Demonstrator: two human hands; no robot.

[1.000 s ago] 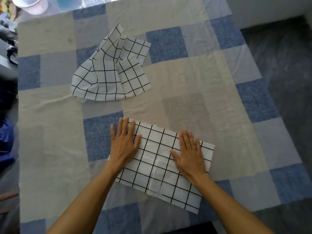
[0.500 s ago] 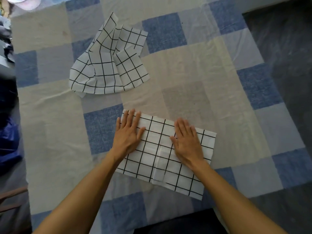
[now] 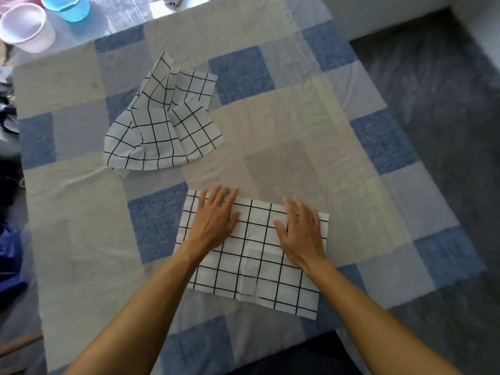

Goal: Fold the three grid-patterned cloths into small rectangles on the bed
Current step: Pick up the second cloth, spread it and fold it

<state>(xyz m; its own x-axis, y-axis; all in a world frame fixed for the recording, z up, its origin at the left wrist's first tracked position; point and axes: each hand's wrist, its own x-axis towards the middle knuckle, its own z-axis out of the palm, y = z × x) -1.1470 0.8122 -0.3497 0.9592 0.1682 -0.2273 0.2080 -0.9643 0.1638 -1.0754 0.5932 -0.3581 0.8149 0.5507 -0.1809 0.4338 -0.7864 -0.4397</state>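
Pressing the half-folded cloth (image 3: 254, 239) at the bed's (image 3: 297, 117) near edge under flat left hand (image 3: 213, 223) and right hand (image 3: 303, 234), gripping nothing; next, probably pinching one end to fold across.

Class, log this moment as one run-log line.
left hand: flat on folded white black-grid cloth | right hand: flat on it | crumpled white black-grid cloth heap: unfolded, apart
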